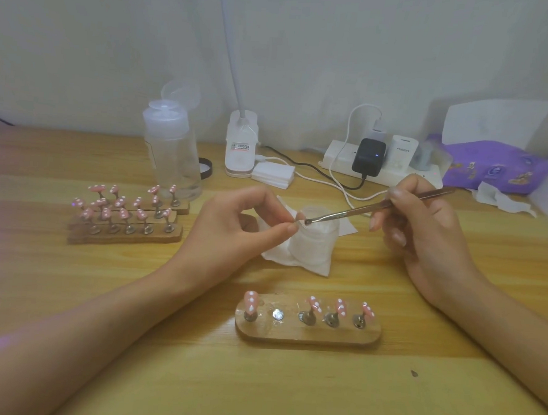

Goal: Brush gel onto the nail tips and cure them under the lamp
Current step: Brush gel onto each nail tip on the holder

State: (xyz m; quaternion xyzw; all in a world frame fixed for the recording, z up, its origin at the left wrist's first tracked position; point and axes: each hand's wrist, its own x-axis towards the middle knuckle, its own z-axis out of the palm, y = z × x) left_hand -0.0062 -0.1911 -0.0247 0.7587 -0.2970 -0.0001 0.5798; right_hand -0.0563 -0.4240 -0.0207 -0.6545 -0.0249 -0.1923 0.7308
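My left hand [236, 227] pinches a small nail tip stand [296, 222] between thumb and forefinger, just above a white gel jar [315, 242]. A thin metal-handled brush [362, 209] is gripped in my right hand [425, 226], and its bristle end touches the held piece. The nail tip itself is mostly hidden by my fingers. In front of me lies a wooden holder [306, 333] with several pink white-dotted nail tips [251, 300] on stands and one bare magnet spot [278, 314]. The white lamp base [241, 147] stands at the back.
Two more wooden holders [126, 233] full of pink nail tips lie at the left. Behind stand a clear bottle [170, 156], white cotton pads [273, 174], a power strip [381, 169] with chargers and cables, and a purple tissue pack [496, 166]. A white wipe [295, 260] lies under the jar.
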